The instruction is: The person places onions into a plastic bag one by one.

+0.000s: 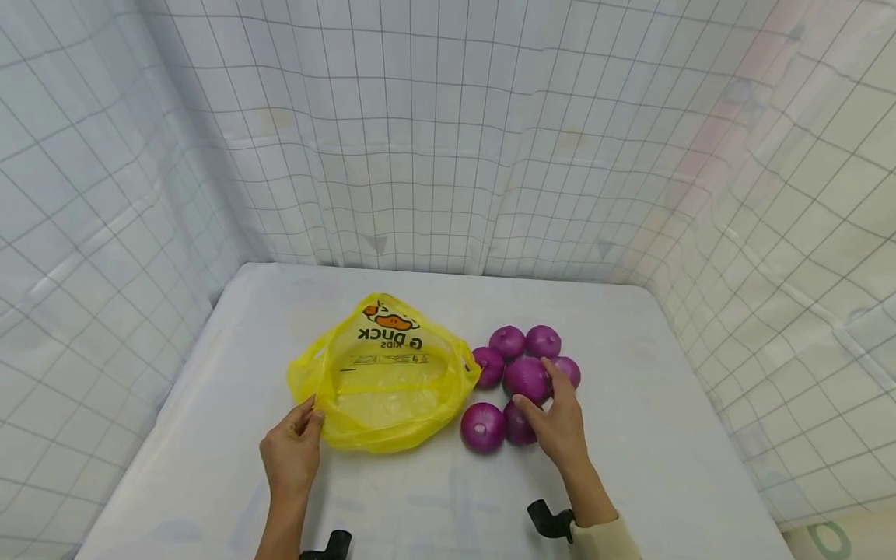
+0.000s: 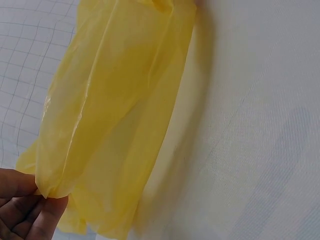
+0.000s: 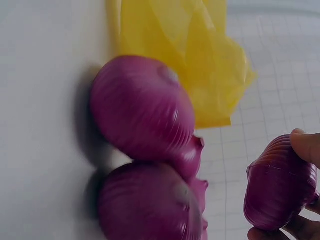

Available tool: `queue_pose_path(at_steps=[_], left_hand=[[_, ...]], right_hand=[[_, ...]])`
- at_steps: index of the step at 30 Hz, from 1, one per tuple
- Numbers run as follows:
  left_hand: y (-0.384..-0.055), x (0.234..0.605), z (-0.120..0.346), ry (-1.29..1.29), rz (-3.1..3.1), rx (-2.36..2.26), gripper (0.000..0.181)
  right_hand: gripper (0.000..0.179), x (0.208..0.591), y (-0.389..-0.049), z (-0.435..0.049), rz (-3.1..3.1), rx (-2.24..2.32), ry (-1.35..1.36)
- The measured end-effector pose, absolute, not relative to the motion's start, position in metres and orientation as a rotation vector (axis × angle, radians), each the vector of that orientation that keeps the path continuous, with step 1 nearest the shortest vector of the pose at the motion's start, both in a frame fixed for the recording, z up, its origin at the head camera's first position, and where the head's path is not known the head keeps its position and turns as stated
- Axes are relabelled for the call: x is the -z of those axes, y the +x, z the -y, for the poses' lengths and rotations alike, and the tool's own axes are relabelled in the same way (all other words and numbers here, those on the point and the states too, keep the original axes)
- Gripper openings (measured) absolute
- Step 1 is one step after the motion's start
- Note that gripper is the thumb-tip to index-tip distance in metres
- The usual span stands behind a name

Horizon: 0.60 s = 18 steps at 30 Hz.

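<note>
A yellow plastic bag [image 1: 392, 420] with a duck print lies on the table, its mouth spread open. My left hand [image 1: 291, 455] pinches the bag's near left rim between thumb and fingers; the left wrist view shows the thumb and fingertips on the yellow film [image 2: 105, 110]. To the right of the bag, my right hand [image 1: 558, 420] grips a red onion [image 1: 526, 379] between thumb and fingers. In the right wrist view that onion [image 3: 279, 182] is held up off the table. Several more red onions [image 1: 483, 428] sit grouped around and below it.
The white-covered table [image 1: 413, 513] carries the bag at centre left and the onions at centre right. White grid-patterned sheets [image 1: 434, 155] hang at the back and both sides. A black wrist mount [image 1: 549, 519] shows near each forearm.
</note>
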<state>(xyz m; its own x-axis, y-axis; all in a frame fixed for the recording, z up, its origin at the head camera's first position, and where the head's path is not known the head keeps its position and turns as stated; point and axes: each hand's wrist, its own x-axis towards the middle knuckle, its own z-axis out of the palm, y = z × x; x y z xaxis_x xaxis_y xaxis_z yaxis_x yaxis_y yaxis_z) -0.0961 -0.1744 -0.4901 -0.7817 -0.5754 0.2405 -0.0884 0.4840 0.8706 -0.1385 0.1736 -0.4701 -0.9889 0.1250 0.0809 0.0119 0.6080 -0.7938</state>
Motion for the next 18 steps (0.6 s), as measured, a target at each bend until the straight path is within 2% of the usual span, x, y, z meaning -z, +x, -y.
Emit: queue_pose_path(at_steps=[18], left_hand=[[-0.094,0.492,0.175,0.574,2.175,1.287,0.025]], right_hand=[[0.075,0.446,-0.156,-0.108,2.688,-1.294,0.227]])
